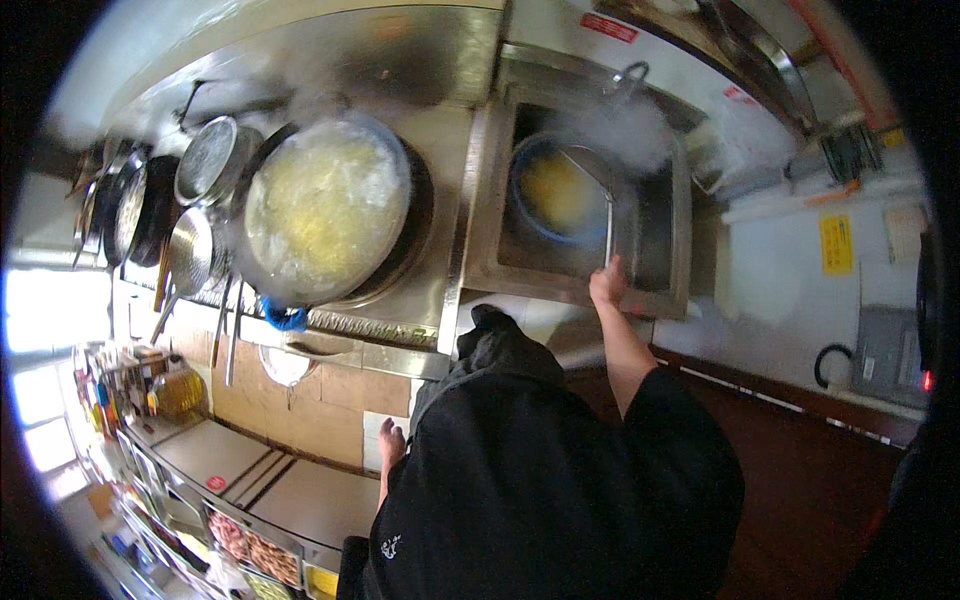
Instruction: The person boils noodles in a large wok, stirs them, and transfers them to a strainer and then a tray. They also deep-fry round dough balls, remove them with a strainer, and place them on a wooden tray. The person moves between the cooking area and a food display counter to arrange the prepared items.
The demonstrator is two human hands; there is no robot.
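Note:
My right hand (609, 283) grips the handle of a long metal skimmer or ladle (610, 225). Its head reaches over a blue-rimmed basin (525, 221) standing in the steel sink (487, 262). Yellow food (559, 187) fills the basin, blurred by steam that rises beside the tap (634, 71). On the stove to the left, a large round pan (251, 251) holds bubbling, foamy liquid with yellow food (322, 210) in it. Low at my side hangs my left hand (391, 444), loosely curled and apparently holding nothing; my black clothing partly covers it.
A blue cloth (283, 315) is wrapped at the pan's near handle. Left of the pan stand a metal pot (210, 161), a perforated ladle (191, 251) and dark woks (139, 210). Behind me are a counter (300, 502) and steel trays of ingredients (251, 547). A grey device (889, 349) sits at right.

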